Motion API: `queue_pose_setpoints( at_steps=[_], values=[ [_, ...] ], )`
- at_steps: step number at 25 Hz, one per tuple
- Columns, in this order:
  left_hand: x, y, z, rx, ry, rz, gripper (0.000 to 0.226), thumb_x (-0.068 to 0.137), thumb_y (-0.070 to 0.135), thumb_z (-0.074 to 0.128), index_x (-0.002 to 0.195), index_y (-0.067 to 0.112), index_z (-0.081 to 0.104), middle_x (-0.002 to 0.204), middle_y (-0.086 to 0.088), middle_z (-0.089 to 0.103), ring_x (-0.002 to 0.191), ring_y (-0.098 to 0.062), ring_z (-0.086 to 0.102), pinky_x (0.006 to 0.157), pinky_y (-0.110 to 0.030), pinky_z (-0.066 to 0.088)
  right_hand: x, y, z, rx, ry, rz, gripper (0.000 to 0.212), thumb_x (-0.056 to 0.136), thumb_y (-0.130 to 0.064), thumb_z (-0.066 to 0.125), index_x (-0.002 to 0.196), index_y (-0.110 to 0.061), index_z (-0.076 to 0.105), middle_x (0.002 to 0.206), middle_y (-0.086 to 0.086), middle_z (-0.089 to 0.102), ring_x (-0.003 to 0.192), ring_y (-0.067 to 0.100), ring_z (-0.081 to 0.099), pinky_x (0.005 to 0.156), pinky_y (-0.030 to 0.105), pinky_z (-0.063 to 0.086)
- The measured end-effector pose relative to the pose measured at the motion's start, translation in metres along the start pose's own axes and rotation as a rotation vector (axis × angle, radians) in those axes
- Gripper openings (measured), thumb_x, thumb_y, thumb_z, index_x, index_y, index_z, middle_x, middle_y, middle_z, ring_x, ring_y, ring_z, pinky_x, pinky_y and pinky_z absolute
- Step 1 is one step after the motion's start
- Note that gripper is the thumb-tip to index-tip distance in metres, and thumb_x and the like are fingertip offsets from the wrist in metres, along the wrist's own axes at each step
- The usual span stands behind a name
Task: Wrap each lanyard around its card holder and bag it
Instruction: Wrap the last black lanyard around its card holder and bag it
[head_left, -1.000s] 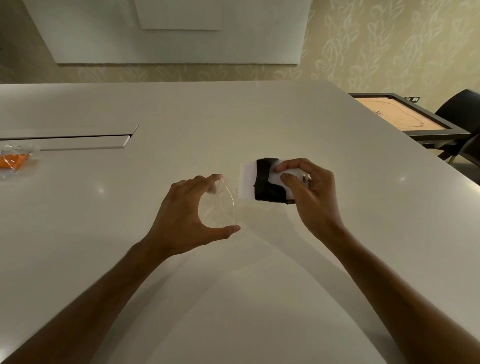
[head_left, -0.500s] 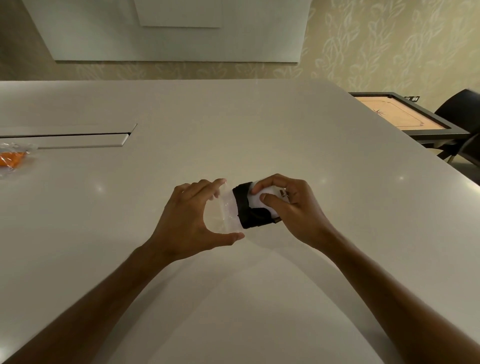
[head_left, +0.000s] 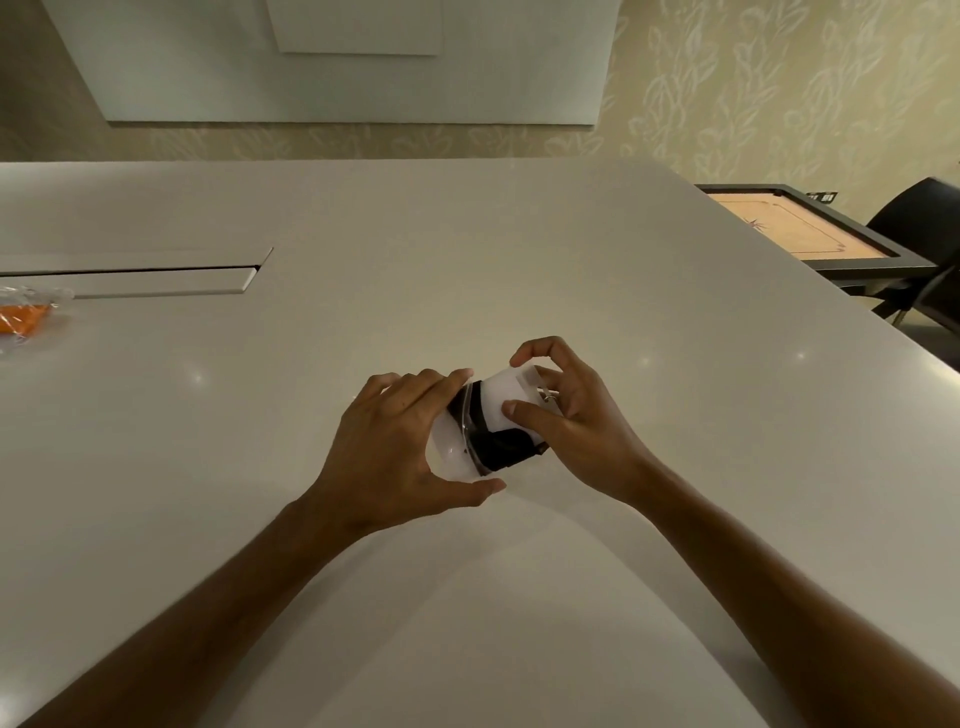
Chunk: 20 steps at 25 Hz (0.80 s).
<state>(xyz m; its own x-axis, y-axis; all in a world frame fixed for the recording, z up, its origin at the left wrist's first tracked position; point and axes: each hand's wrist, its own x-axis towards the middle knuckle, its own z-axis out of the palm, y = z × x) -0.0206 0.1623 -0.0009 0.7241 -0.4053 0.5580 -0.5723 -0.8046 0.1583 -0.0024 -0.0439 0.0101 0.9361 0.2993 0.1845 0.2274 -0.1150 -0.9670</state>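
A white card holder with a black lanyard wound round it is partly inside a small clear plastic bag. My left hand grips the bag's mouth between curled fingers and thumb, holding it wide. My right hand pinches the card holder's right end, thumb on top, fingers behind, near the metal clip. Both hands hover just above the middle of the white table.
At the left edge lies another clear bag holding an orange lanyard. A long cable slot with a flap runs across the table at left. Beyond the table's right edge stand a carrom board and a dark chair.
My right hand has carried the wrapped card holder leftward and pushed its left end into the bag's mouth. My left hand kept the bag held wide and stayed about in place.
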Motion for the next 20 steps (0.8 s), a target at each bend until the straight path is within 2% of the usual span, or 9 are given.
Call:
queue_pose_setpoints(
  at_steps=[4,6,9,12,15,18,20],
  values=[
    [0.002,-0.01,-0.008,-0.013,-0.089,0.016,0.107,0.056,0.08,0.067,0.133,0.008,0.051,0.118,-0.003,0.065,0.1,-0.018,0.062,0.088,-0.031,0.046,0.001,-0.002,-0.001,-0.029,0.044,-0.02,0.036,0.086,-0.011,0.068,0.109,-0.03,0.048,0.093,0.008,0.068,0.072,0.025,0.067,0.057,0.03,0.054],
    [0.001,-0.012,-0.008,-0.027,-0.083,0.015,0.104,0.057,0.076,0.07,0.134,0.008,0.05,0.117,-0.002,0.065,0.098,-0.018,0.063,0.085,-0.028,0.045,0.001,-0.003,-0.001,-0.051,0.067,-0.036,0.037,0.086,-0.009,0.069,0.108,-0.029,0.048,0.088,0.004,0.071,0.07,0.024,0.068,0.058,0.036,0.058],
    [0.0,-0.005,-0.003,-0.038,-0.039,0.016,0.096,0.059,0.07,0.071,0.127,0.003,0.056,0.111,-0.007,0.069,0.09,-0.022,0.067,0.078,-0.032,0.052,0.0,-0.004,0.001,-0.076,0.084,-0.062,0.037,0.083,-0.009,0.07,0.107,-0.028,0.05,0.088,0.006,0.072,0.075,0.029,0.069,0.061,0.041,0.06],
    [-0.001,0.001,-0.001,-0.054,-0.022,0.006,0.093,0.058,0.067,0.072,0.121,0.0,0.06,0.105,-0.011,0.071,0.085,-0.025,0.069,0.074,-0.037,0.058,-0.001,-0.005,0.0,-0.108,0.071,-0.085,0.035,0.082,-0.009,0.071,0.106,-0.026,0.052,0.087,-0.001,0.073,0.074,0.021,0.07,0.058,0.028,0.055],
    [0.001,0.005,-0.002,-0.033,0.024,0.001,0.09,0.06,0.069,0.068,0.115,-0.001,0.064,0.099,-0.012,0.073,0.078,-0.025,0.069,0.07,-0.033,0.056,-0.002,-0.007,-0.001,-0.126,0.065,-0.101,0.034,0.083,-0.008,0.072,0.105,-0.025,0.053,0.083,-0.008,0.072,0.073,0.015,0.071,0.058,0.022,0.054],
    [0.002,0.012,0.0,0.061,0.09,0.046,0.087,0.063,0.071,0.059,0.107,-0.004,0.067,0.089,-0.014,0.074,0.067,-0.026,0.069,0.064,-0.031,0.056,-0.004,-0.006,0.006,-0.104,0.088,-0.089,0.035,0.082,-0.008,0.074,0.103,-0.027,0.053,0.092,0.001,0.073,0.076,0.018,0.073,0.06,0.026,0.058],
    [0.002,0.016,0.0,0.101,0.081,0.042,0.09,0.062,0.073,0.064,0.107,-0.005,0.067,0.091,-0.014,0.074,0.066,-0.027,0.07,0.062,-0.032,0.057,-0.005,-0.003,0.014,-0.08,0.076,-0.045,0.034,0.081,-0.008,0.075,0.102,-0.026,0.055,0.096,0.006,0.073,0.077,0.021,0.074,0.058,0.029,0.058]
  ],
)
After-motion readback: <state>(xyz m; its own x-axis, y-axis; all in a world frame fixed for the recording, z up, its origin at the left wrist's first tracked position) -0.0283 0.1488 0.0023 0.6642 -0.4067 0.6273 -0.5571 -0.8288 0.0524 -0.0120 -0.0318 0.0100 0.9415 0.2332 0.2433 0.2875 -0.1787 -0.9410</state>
